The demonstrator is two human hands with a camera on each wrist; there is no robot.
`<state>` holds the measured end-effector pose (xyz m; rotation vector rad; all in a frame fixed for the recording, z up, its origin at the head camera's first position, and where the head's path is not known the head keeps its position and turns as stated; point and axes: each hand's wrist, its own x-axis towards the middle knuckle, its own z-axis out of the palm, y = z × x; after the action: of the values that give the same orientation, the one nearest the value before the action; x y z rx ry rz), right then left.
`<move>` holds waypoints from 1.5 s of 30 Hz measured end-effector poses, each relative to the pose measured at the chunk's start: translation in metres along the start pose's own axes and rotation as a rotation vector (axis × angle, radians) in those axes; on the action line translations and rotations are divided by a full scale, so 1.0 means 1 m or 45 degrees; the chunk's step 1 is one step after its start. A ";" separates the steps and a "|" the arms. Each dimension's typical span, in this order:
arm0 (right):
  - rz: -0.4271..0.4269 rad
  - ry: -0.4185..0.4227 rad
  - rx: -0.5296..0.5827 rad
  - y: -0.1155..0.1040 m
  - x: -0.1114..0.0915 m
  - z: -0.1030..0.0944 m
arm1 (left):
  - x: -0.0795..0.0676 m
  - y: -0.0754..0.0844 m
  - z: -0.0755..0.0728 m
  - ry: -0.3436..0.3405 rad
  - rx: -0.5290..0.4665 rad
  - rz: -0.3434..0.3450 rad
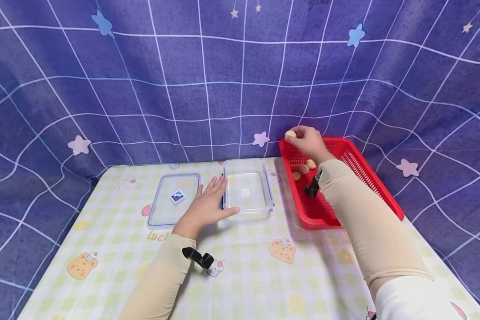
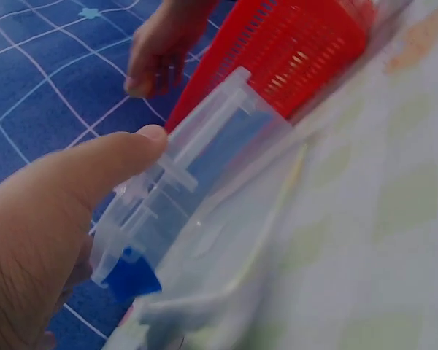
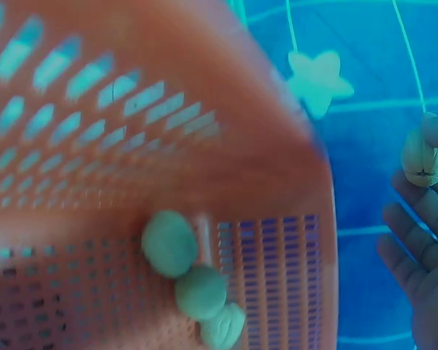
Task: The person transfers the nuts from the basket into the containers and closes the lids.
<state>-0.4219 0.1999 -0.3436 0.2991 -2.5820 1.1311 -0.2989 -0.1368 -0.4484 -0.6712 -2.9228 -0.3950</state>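
Note:
A walnut point(image 3: 423, 157) is pinched between the thumb and fingers of my right hand point(image 1: 310, 142), held up over the far left corner of the red plastic basket point(image 1: 310, 221). Inside that basket lie three more walnuts point(image 3: 169, 244), grouped by its wall. My left hand point(image 1: 208, 202) rests at the left side of a clear plastic food container point(image 1: 248, 206), fingers straight and spread along its edge, thumb reaching across the front corner. The container has no lid on and shows bare inside, apart from a small white square at its bottom.
The container's clear lid point(image 1: 174, 198), with a blue-edged label, lies flat to the left. A checked tablecloth point(image 1: 244, 275) with printed bears covers the table. Behind it hangs a blue grid-patterned curtain point(image 1: 224, 98) with stars.

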 end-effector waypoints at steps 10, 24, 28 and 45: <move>-0.131 -0.040 0.004 -0.036 0.005 0.021 | -0.015 -0.016 -0.007 0.079 -0.025 0.241; -0.139 -0.154 0.047 -0.067 0.003 0.047 | -0.019 -0.024 -0.003 0.237 0.013 0.407; -0.134 -0.175 0.071 -0.074 0.002 0.057 | -0.020 -0.026 -0.002 0.273 0.016 0.435; -0.087 -0.270 0.061 -0.081 -0.004 0.096 | -0.024 -0.025 0.001 0.338 0.011 0.434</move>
<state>-0.4122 0.0749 -0.3519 0.5414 -2.7040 1.1960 -0.2886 -0.1683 -0.4589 -1.0081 -2.4998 -0.3963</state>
